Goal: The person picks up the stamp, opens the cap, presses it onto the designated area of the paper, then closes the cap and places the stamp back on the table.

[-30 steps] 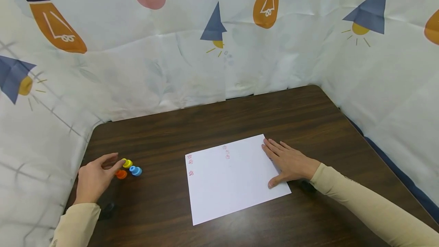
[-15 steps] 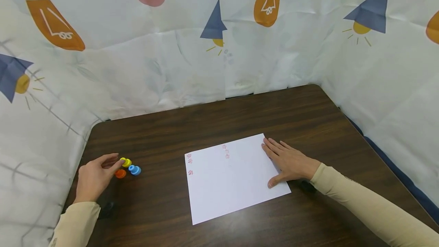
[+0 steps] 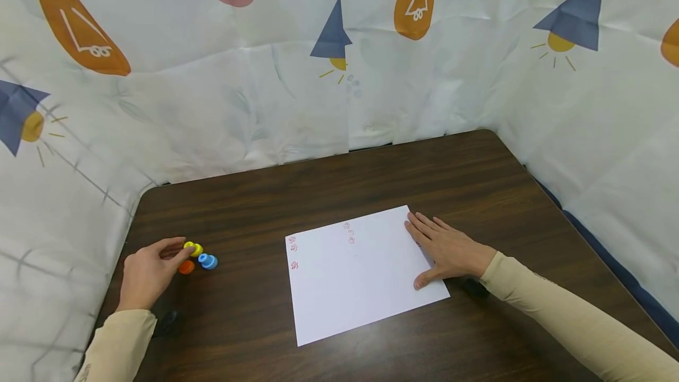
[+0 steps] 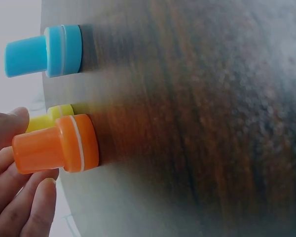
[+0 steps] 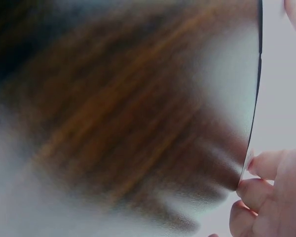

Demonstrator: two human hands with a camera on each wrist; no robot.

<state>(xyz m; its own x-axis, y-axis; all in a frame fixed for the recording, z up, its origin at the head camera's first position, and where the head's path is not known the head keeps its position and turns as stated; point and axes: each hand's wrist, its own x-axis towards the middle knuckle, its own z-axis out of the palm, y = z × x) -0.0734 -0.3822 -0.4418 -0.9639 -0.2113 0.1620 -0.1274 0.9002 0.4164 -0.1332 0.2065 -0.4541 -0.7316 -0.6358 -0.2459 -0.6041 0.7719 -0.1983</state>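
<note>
At the left of the table, my left hand (image 3: 151, 273) pinches the handle of a yellow stamp (image 3: 195, 249) between thumb and fingers. An orange stamp (image 4: 78, 144) stands just in front of it and covers part of that grip in the left wrist view. Close by is a blue stamp (image 4: 63, 51), upright on its wide base. A white sheet of paper (image 3: 350, 299) with small red printed marks lies mid-table. My right hand (image 3: 448, 249) rests on the sheet's right edge, fingers straight and thumb spread.
The dark wood-grain table (image 3: 254, 205) has rounded far corners. A white curtain (image 3: 212, 105) with lamp and bulb prints hangs behind it and along both sides. A dark strap piece (image 3: 167, 324) sits at the left wrist.
The left hand has shifted very slightly right at the yellow stamp. The head view has tilted a little. The right hand, paper and other stamps stay where they were.
</note>
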